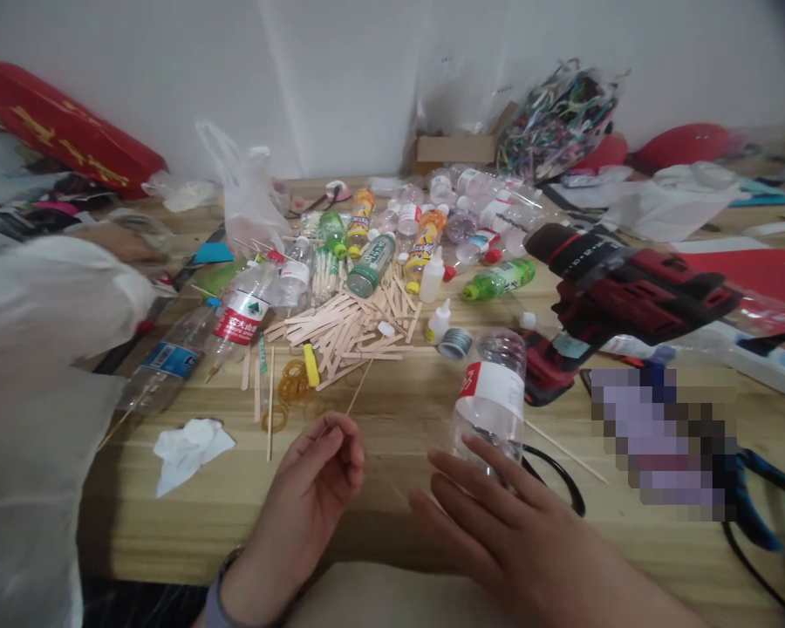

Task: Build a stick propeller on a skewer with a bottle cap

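My left hand [324, 475] is above the front of the table, its fingers curled inward. A thin wooden stick [361, 386] shows just past its fingertips; whether the hand grips it is unclear. My right hand [497, 523] is stretched out with fingers apart, overlapping the lower end of a clear plastic bottle [490, 410] with a red and white label. I cannot tell if they touch. A grey tape roll [455, 343] and small white glue bottles [433, 277] stand behind that bottle. Rubber bands [294, 384] and a yellow cutter-like piece [310, 365] lie beyond my left hand.
Craft sticks [340, 327] are heaped mid-table, with several bottles behind. A red cordless drill [628, 288] stands at right. Bottles with sticks in their necks [170, 358], a crumpled tissue [191, 449] and another person's pale sleeve [32, 392] are at left.
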`<state>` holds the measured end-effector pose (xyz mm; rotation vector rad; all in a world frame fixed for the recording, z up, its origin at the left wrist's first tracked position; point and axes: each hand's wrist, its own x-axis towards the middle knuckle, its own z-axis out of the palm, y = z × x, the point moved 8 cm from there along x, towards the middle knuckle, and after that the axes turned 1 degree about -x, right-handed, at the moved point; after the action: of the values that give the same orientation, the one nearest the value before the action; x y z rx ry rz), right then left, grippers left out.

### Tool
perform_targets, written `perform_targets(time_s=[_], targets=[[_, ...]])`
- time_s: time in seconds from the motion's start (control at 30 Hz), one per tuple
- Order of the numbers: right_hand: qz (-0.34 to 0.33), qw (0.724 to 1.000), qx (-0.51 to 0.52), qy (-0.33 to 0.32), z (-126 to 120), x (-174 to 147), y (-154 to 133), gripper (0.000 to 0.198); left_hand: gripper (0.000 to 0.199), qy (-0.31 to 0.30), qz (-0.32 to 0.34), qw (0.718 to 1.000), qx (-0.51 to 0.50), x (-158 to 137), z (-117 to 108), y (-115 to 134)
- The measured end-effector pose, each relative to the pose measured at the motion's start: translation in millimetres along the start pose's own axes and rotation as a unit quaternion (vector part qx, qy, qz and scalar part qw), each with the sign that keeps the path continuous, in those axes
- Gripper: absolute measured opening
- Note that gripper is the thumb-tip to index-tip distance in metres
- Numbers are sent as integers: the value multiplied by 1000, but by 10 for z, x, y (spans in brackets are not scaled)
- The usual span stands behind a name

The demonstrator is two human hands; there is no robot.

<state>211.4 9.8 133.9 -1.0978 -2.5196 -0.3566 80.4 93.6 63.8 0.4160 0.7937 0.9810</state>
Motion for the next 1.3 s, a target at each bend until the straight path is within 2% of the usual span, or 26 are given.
perform_targets(time_s=[0.13,0.47,0.67,0.8,0.93,1.03,1.13,1.2,1.3], targets=[[16,999,-27,-15,225,-115,85,31,24,3,-22,1000,2,52,-60,-114],[-11,997,-68,-38,538,-89,272,21,21,-3,-25,1000,6,123,-75,-186],[2,995,-82,-49,767,-299,476,31,20,7,-34,999,9,188,-99,-249],[44,996,-46,-65,709,-308,458,50,19,12,-34,999,3,226,-110,-270],[122,990,58,-30,506,-157,307,52,20,5,-33,999,-1,202,-82,-271],[208,956,207,-10,542,-103,227,52,20,-13,-36,999,3,144,-34,-260],[267,897,351,5,676,-117,188,45,22,-33,-51,998,19,89,5,-265],[298,860,414,-3,763,-139,189,34,23,-41,-58,997,35,72,15,-272],[317,825,467,-35,847,-143,163,27,26,-47,-57,995,69,69,13,-282]])
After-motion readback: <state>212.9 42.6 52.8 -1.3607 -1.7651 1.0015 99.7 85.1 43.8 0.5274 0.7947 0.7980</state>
